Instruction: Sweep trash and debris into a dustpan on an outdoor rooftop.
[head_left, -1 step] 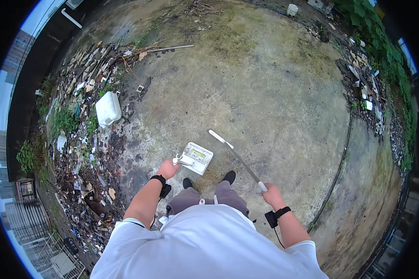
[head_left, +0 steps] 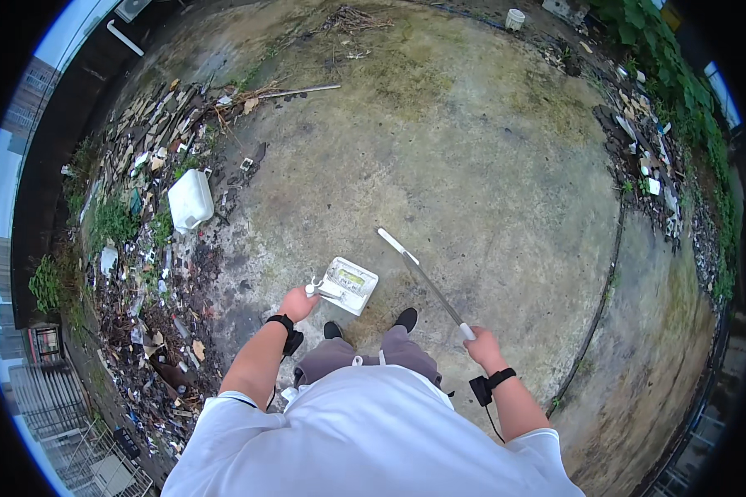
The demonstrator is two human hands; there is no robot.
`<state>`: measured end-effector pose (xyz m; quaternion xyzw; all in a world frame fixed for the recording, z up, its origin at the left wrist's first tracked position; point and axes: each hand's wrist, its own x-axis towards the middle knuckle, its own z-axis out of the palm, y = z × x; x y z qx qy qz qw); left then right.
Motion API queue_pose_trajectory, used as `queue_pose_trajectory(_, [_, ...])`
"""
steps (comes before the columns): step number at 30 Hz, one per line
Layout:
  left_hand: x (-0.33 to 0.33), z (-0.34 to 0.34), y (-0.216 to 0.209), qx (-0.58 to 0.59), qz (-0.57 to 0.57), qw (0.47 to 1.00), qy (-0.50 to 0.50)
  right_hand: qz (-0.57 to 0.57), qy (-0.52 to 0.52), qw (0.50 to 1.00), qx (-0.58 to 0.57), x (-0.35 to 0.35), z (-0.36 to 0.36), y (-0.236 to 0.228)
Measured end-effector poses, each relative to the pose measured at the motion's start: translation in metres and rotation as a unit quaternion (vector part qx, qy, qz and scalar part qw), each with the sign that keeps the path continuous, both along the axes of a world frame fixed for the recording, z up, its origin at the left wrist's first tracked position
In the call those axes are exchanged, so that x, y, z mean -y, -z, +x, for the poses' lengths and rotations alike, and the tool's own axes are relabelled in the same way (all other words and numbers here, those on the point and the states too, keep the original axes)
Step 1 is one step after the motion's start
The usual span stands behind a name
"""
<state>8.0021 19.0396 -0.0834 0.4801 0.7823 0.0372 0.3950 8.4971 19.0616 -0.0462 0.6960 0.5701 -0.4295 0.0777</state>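
My left hand (head_left: pixel 297 305) is closed around the upper end of a white long-handled dustpan (head_left: pixel 356 299), whose handle ends in a hook. The pan hangs low or rests just ahead of my feet; I cannot tell which. A pale greenish patch and dark dirt specks show on it. My right hand (head_left: pixel 483 347) grips the white end of a broom (head_left: pixel 433 290) with a grey metal shaft. The broom's narrow white head (head_left: pixel 394 243) points away and to the left, over the concrete beyond the dustpan's right side. Its bristles are hidden.
Mossy concrete (head_left: pixel 472 166) stretches ahead. Along the left lies a rubbish heap (head_left: pixel 162 348) with a white foam box (head_left: pixel 191 200) and a pole (head_left: pixel 300 90). More litter (head_left: pixel 642 153) lines the right under green plants. A white bucket (head_left: pixel 515 19) stands far off.
The broom head has shifted slightly to the right. My view has turned a little, and both hands keep their hold.
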Motion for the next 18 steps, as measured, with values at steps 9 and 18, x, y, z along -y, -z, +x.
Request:
queue_pose_trajectory(9, [-0.085,0.04,-0.022,-0.031,0.045,0.997,0.05,0.115,0.251,0.96,-0.045,-0.019,0.065,0.093])
queue_pose_trajectory(18, [-0.187,0.036,-0.025,0.045,0.013,0.998,-0.029,-0.087,0.622,0.761,-0.165,-0.031,0.092,0.075])
